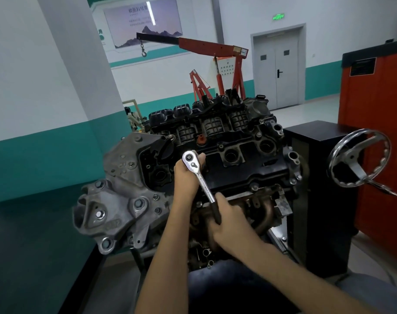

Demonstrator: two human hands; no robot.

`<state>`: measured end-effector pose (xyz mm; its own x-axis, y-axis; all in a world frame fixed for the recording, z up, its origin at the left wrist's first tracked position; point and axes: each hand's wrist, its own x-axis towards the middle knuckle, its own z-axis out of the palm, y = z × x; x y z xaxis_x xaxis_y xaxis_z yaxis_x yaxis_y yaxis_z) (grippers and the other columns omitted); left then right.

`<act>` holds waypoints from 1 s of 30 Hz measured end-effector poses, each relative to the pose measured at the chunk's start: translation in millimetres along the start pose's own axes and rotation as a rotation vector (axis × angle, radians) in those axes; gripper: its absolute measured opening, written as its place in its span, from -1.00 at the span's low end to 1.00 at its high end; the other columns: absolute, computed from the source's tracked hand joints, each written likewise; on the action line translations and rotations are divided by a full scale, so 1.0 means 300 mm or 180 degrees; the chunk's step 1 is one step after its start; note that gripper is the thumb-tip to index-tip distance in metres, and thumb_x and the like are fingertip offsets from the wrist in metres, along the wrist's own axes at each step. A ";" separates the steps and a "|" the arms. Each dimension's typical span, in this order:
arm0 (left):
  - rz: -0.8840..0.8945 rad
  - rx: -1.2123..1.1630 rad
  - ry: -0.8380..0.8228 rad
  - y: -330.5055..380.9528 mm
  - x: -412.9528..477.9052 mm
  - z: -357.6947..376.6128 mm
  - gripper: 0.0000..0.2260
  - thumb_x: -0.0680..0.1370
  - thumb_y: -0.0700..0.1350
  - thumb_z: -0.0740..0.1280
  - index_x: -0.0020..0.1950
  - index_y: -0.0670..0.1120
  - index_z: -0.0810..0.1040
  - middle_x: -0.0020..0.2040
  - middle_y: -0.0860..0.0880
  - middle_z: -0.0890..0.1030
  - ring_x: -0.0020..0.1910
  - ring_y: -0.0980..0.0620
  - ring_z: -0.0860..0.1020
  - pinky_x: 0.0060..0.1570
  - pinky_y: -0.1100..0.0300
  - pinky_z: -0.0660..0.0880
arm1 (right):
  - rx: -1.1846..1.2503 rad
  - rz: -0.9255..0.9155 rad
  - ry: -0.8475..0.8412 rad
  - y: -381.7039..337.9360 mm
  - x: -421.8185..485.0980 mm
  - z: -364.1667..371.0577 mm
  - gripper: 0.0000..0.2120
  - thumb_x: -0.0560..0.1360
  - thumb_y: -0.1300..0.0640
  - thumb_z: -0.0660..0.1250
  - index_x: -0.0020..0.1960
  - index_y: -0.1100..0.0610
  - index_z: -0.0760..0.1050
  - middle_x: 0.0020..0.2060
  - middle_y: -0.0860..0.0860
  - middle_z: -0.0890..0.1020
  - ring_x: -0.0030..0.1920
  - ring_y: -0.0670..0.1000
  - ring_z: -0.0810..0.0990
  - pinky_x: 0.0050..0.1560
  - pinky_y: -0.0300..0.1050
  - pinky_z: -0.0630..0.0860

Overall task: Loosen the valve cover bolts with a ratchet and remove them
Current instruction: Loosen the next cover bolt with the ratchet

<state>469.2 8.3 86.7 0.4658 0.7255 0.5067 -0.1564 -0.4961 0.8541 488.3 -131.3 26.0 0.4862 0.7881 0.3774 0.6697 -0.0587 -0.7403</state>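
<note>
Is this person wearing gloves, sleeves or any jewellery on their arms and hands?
No gloves: the left hand and right hand are bare. The left forearm and right forearm show no sleeve, watch or bracelet, and no ring is visible.

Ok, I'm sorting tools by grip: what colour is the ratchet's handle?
Black; the ratchet is otherwise chrome. Head view shows it, gripped by the right hand.

Head cam, fwd/down, close over valve cover (245, 172)
</note>
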 end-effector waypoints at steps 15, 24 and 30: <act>-0.0028 -0.0259 0.0161 0.010 -0.037 0.024 -0.62 0.60 -0.14 0.34 -0.36 -0.04 0.27 -0.44 0.08 0.28 -0.39 0.13 0.26 -0.31 0.20 0.25 | -0.0969 -0.0097 0.0233 0.020 0.005 -0.118 -0.74 0.48 0.19 0.29 0.07 0.01 0.26 -0.32 -0.03 0.44 -0.30 0.04 0.51 -0.35 -0.16 0.36; -0.0054 -0.0064 -0.0060 0.007 -0.019 0.011 -0.58 0.59 -0.09 0.34 -0.41 0.01 0.25 -0.45 0.09 0.27 -0.40 0.12 0.24 -0.31 0.18 0.24 | -0.0449 -0.0095 -0.0164 0.052 0.031 -0.130 -0.71 0.45 0.28 0.29 0.12 0.06 0.37 -0.36 -0.02 0.42 -0.44 -0.10 0.42 -0.42 -0.19 0.38; -0.0027 -0.0043 -0.0031 0.013 -0.017 -0.008 -0.68 0.55 -0.26 0.27 -0.36 0.05 0.48 -0.42 0.12 0.42 -0.36 0.16 0.33 -0.29 0.22 0.31 | -0.3159 -0.1208 -0.0358 0.008 0.290 -0.478 -0.59 0.53 0.15 0.27 0.36 0.01 0.30 -0.19 0.03 0.56 -0.19 0.12 0.59 -0.27 -0.10 0.38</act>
<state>464.2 3.6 87.7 0.4756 0.7249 0.4984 -0.1642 -0.4834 0.8599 612.6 -150.7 136.7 0.1294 0.9087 0.3970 0.9484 -0.2303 0.2181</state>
